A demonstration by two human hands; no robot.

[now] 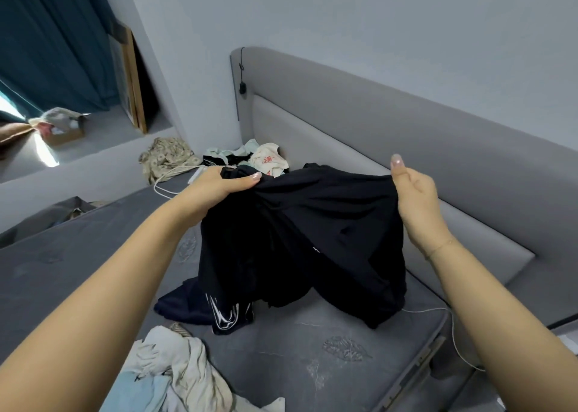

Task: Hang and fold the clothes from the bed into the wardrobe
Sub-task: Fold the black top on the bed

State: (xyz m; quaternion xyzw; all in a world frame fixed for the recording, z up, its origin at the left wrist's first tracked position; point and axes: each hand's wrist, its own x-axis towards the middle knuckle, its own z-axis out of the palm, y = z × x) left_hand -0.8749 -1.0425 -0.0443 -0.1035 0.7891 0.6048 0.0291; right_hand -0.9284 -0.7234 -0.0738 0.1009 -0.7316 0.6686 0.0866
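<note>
A large black garment [312,239] hangs lifted above the grey mattress [312,349], its lower part still draped on the bed. My left hand [219,186] grips its upper left edge in a bunch. My right hand [413,192] pinches the upper right edge, thumb raised. Under it lies a dark garment with white markings [223,314]. Pale and light-blue clothes [175,368] lie crumpled at the near edge. A heap of light clothes with red print [266,159] sits by the headboard.
A grey padded headboard [406,123] runs along the right. A white cable [453,333] trails off the mattress's right side. A patterned cloth [169,158] lies on the ledge at the left, beyond it teal curtains [53,42] and a leaning frame [131,76].
</note>
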